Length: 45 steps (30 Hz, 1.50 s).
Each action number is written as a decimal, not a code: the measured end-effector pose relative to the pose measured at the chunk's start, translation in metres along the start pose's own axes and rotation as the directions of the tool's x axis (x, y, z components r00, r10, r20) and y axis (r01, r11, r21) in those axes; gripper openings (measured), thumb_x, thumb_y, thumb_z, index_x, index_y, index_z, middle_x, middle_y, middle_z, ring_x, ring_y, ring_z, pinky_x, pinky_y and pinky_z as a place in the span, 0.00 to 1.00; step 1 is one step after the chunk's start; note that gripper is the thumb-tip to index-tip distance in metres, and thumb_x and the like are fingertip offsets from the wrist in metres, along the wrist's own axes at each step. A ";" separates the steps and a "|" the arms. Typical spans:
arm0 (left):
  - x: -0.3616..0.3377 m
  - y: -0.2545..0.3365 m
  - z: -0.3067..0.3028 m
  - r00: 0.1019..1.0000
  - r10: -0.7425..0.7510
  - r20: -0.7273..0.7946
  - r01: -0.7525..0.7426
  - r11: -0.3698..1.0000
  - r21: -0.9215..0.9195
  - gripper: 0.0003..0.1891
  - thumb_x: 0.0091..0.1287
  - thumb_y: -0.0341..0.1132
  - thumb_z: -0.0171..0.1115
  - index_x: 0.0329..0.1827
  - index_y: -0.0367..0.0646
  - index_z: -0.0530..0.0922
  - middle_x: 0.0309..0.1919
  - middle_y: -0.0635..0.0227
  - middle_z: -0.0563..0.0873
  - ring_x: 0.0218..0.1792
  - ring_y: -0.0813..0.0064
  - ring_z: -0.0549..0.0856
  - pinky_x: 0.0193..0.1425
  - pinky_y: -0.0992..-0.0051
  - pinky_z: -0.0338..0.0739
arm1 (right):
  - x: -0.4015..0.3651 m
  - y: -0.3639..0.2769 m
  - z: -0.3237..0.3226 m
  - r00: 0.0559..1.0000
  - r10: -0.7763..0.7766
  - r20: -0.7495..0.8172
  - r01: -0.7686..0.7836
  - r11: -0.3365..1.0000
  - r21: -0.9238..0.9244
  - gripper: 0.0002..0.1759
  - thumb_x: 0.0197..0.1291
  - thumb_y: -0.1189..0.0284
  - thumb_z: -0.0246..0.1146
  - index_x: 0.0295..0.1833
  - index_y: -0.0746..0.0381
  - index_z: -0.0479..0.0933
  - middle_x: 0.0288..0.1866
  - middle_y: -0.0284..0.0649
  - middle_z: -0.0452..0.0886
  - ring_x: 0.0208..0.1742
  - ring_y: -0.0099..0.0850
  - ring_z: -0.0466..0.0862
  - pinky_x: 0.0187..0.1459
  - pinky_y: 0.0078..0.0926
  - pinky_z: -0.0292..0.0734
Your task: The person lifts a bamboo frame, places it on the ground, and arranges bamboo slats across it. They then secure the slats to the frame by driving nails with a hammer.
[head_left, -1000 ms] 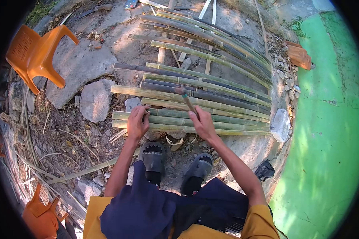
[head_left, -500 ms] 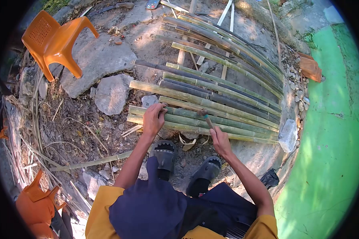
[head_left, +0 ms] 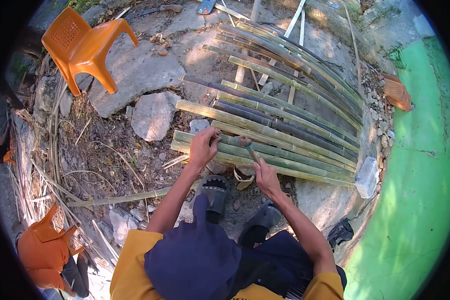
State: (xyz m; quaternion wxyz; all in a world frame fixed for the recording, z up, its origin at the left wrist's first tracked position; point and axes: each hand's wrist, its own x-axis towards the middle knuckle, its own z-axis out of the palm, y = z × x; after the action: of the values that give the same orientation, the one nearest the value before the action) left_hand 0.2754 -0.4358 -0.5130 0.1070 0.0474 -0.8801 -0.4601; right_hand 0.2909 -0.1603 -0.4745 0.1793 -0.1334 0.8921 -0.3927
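Observation:
My right hand point(head_left: 267, 178) is wrapped round the handle of a small hammer point(head_left: 246, 143). The hammer's head is above the green bamboo slats, a short way right of my left hand point(head_left: 203, 149). My left hand is closed in a pinch at the left end of a green bamboo slat point(head_left: 285, 156); whatever its fingertips hold is too small to make out. Several more split bamboo slats point(head_left: 280, 122), some pale green and some dark, lie side by side beyond, fanned across wooden crosspieces point(head_left: 241, 67).
An orange plastic chair point(head_left: 87, 50) stands on a stone slab at upper left. A person in orange point(head_left: 45, 255) is at lower left. A pale rock point(head_left: 367, 177) lies at the slats' right ends, beside a green floor point(head_left: 405, 200). A phone point(head_left: 206, 6) lies at the top.
The hammer in my right hand has come closer to my left hand. The whole view has shifted slightly, moving the scene to the right. My left hand stays pinched at the slat's end.

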 end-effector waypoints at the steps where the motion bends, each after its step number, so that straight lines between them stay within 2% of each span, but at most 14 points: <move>1: -0.001 0.001 0.000 1.000 0.003 0.004 -0.003 1.000 -0.003 0.10 0.62 0.24 0.72 0.39 0.35 0.78 0.37 0.55 0.89 0.41 0.49 0.87 0.46 0.58 0.82 | 0.000 0.000 0.001 1.000 0.015 0.017 -0.014 0.999 -0.034 0.15 0.81 0.63 0.54 0.47 0.64 0.70 0.25 0.61 0.78 0.32 0.67 0.81 0.32 0.61 0.69; 5: -0.004 -0.003 0.001 0.999 -0.042 0.005 0.042 0.999 -0.003 0.09 0.62 0.24 0.72 0.39 0.37 0.78 0.35 0.56 0.87 0.40 0.49 0.87 0.44 0.57 0.80 | -0.002 -0.002 0.004 0.998 -0.056 -0.004 0.056 0.998 -0.015 0.14 0.81 0.65 0.54 0.47 0.66 0.70 0.23 0.60 0.74 0.30 0.65 0.79 0.30 0.55 0.66; 7: 0.000 0.000 0.002 0.999 -0.005 -0.032 0.004 1.000 -0.023 0.08 0.62 0.24 0.71 0.38 0.39 0.78 0.34 0.57 0.86 0.40 0.49 0.86 0.43 0.56 0.79 | 0.006 -0.009 0.007 0.999 0.040 0.020 -0.039 0.998 -0.041 0.14 0.81 0.65 0.55 0.46 0.67 0.70 0.23 0.59 0.74 0.29 0.65 0.79 0.29 0.54 0.66; 14: -0.003 0.001 -0.001 0.997 -0.072 -0.002 0.072 0.997 -0.015 0.09 0.61 0.26 0.73 0.40 0.37 0.81 0.33 0.57 0.87 0.38 0.51 0.87 0.42 0.59 0.80 | 0.006 -0.015 0.017 0.997 -0.074 -0.038 0.074 0.997 -0.019 0.13 0.81 0.64 0.54 0.50 0.64 0.71 0.26 0.62 0.79 0.31 0.66 0.82 0.30 0.60 0.70; 16: -0.001 0.000 -0.001 0.996 -0.084 -0.004 0.083 0.996 -0.012 0.09 0.61 0.25 0.73 0.40 0.37 0.81 0.33 0.57 0.87 0.38 0.51 0.87 0.42 0.58 0.80 | 0.009 -0.017 0.016 0.993 0.071 0.093 -0.064 0.996 -0.069 0.13 0.81 0.64 0.54 0.49 0.64 0.72 0.25 0.62 0.79 0.31 0.66 0.82 0.31 0.60 0.70; 19: -0.004 -0.004 0.001 0.998 -0.067 0.009 0.067 0.998 -0.002 0.09 0.61 0.25 0.73 0.41 0.38 0.81 0.33 0.57 0.87 0.38 0.51 0.87 0.42 0.59 0.80 | 0.002 -0.013 0.025 0.998 -0.060 -0.026 0.057 0.993 -0.103 0.15 0.80 0.62 0.56 0.48 0.65 0.73 0.26 0.62 0.79 0.33 0.66 0.83 0.32 0.60 0.71; 23: -0.002 -0.004 -0.001 0.999 -0.039 -0.004 0.039 0.999 -0.030 0.09 0.61 0.24 0.73 0.42 0.38 0.81 0.32 0.57 0.86 0.38 0.51 0.86 0.42 0.58 0.80 | 0.008 -0.013 0.025 0.997 0.072 -0.009 -0.072 0.996 -0.054 0.16 0.80 0.62 0.56 0.46 0.65 0.73 0.25 0.60 0.80 0.30 0.63 0.83 0.30 0.57 0.71; 25: -0.003 -0.001 -0.002 0.999 -0.052 0.006 0.053 0.997 -0.051 0.09 0.62 0.24 0.70 0.38 0.38 0.76 0.32 0.57 0.83 0.39 0.49 0.84 0.43 0.56 0.78 | 0.006 -0.022 0.017 0.991 0.082 -0.108 -0.067 0.988 0.138 0.16 0.78 0.63 0.59 0.43 0.66 0.73 0.22 0.53 0.77 0.23 0.52 0.81 0.28 0.48 0.70; 29: -0.002 0.001 -0.007 0.998 -0.046 0.050 0.048 0.997 -0.053 0.09 0.62 0.24 0.70 0.39 0.38 0.76 0.33 0.55 0.83 0.41 0.47 0.84 0.44 0.55 0.77 | 0.022 -0.030 0.010 0.985 0.060 -0.162 -0.033 0.986 0.162 0.17 0.72 0.65 0.68 0.37 0.64 0.71 0.20 0.39 0.69 0.21 0.31 0.69 0.28 0.36 0.67; 32: 0.006 0.007 -0.012 0.985 -0.136 0.103 0.139 0.990 -0.020 0.10 0.62 0.28 0.72 0.38 0.37 0.77 0.35 0.53 0.84 0.44 0.46 0.85 0.48 0.53 0.78 | 0.035 -0.024 0.013 0.980 0.088 -0.179 -0.063 0.988 0.138 0.17 0.68 0.67 0.72 0.36 0.63 0.71 0.21 0.37 0.69 0.21 0.32 0.70 0.28 0.36 0.67; 35: 0.032 -0.005 -0.017 0.793 -0.316 0.521 0.270 0.949 0.164 0.15 0.60 0.39 0.77 0.39 0.39 0.83 0.40 0.52 0.89 0.47 0.47 0.87 0.54 0.55 0.80 | 0.039 -0.018 0.018 0.974 0.043 -0.223 -0.024 0.996 0.084 0.19 0.64 0.66 0.75 0.38 0.64 0.72 0.29 0.40 0.73 0.25 0.33 0.72 0.30 0.37 0.68; 38: 0.053 -0.026 -0.021 0.666 -0.163 0.728 0.195 0.980 0.041 0.15 0.58 0.40 0.79 0.38 0.41 0.83 0.39 0.54 0.90 0.47 0.52 0.89 0.53 0.57 0.81 | 0.036 -0.009 0.017 0.972 0.023 -0.235 -0.007 0.998 0.065 0.20 0.62 0.65 0.77 0.40 0.65 0.73 0.34 0.43 0.73 0.28 0.35 0.72 0.33 0.38 0.69; 43: 0.064 -0.033 -0.024 0.528 -0.161 0.834 0.329 0.944 -0.026 0.14 0.55 0.41 0.83 0.32 0.44 0.85 0.26 0.72 0.88 0.34 0.73 0.86 0.40 0.65 0.79 | 0.025 0.008 0.007 0.979 0.025 -0.203 -0.027 1.000 -0.006 0.23 0.59 0.64 0.78 0.42 0.66 0.72 0.38 0.44 0.72 0.35 0.42 0.74 0.39 0.42 0.71; 45: 0.068 -0.032 -0.022 0.532 -0.116 0.839 0.320 0.945 -0.072 0.14 0.56 0.42 0.83 0.32 0.44 0.86 0.27 0.72 0.88 0.34 0.73 0.86 0.41 0.66 0.79 | 0.024 0.012 0.000 0.985 0.020 -0.170 -0.031 0.997 -0.065 0.25 0.57 0.63 0.80 0.44 0.66 0.72 0.47 0.46 0.73 0.44 0.46 0.77 0.46 0.45 0.74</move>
State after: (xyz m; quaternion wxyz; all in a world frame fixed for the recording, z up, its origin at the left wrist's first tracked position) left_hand 0.2142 -0.4845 -0.5175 -0.3708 -0.0749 -0.7581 -0.5312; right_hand 0.2682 -0.1618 -0.4887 0.1031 -0.0940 0.9185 -0.3699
